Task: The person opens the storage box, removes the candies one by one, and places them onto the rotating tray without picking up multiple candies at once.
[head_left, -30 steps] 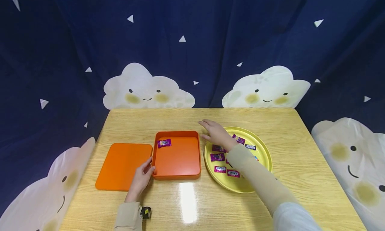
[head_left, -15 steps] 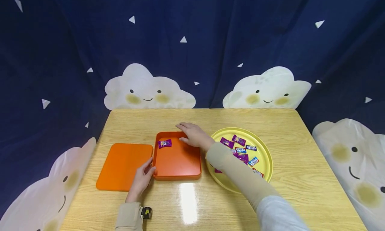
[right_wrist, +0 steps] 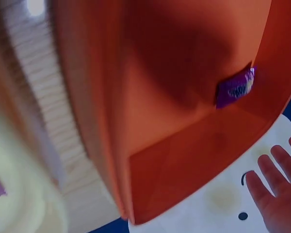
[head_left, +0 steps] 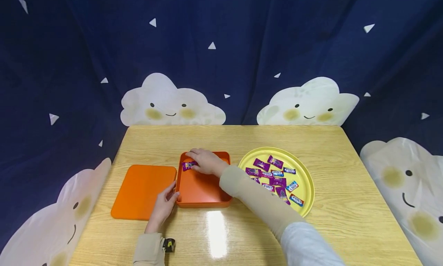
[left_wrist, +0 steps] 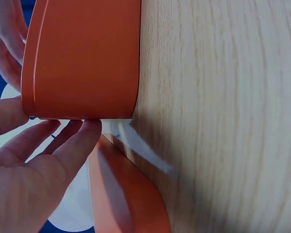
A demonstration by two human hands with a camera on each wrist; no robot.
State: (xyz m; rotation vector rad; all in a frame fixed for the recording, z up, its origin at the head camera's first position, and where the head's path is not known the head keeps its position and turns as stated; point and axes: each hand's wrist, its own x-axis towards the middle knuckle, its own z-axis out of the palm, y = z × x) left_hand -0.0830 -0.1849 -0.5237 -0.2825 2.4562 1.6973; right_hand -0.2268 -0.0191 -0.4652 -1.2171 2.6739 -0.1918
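Observation:
An orange square box [head_left: 204,205] stands uncovered on the table. My left hand [head_left: 162,206] pinches its left wall; in the left wrist view the thumb [left_wrist: 7,115] is at the rim and the fingers press the outside. One purple-wrapped candy [head_left: 188,165] lies in the box's back left corner. Above it is my right hand [head_left: 207,162], its thumb near the candy's right end. In the right wrist view the right fingers [right_wrist: 286,179] are spread and hold nothing, apart from the candy.
Right of the box sits a round yellow tray [head_left: 308,181] with several wrapped candies [head_left: 277,173], partly hidden by the right sleeve. A flat orange lid [head_left: 143,189] lies left of the box. A dark blue curtain [head_left: 221,58] hangs behind the wooden table [head_left: 346,181].
My right hand has moved left from the yellow tray's edge, across the box, to the candy in its back left corner. The left hand stays at the box wall.

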